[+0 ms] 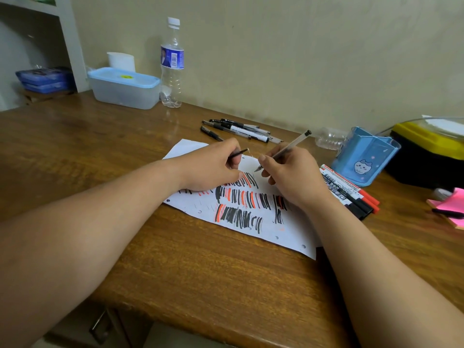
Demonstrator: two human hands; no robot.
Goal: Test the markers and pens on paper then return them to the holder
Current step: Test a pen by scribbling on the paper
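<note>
A: Where's the pen (288,147)?
B: Pinched in your right hand (295,175) — tip down over the paper (288,233). Your left hand (213,168) pinches a slim black piece (239,152).

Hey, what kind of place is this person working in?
Most likely a home desk or study corner. A wooden desk sits against a plain wall, with a blue pen holder and pink sticky notes on it, plus everyday items like a water bottle and a lidded plastic box.

Left forearm (95,222) and right forearm (371,259) bare throughout
</note>
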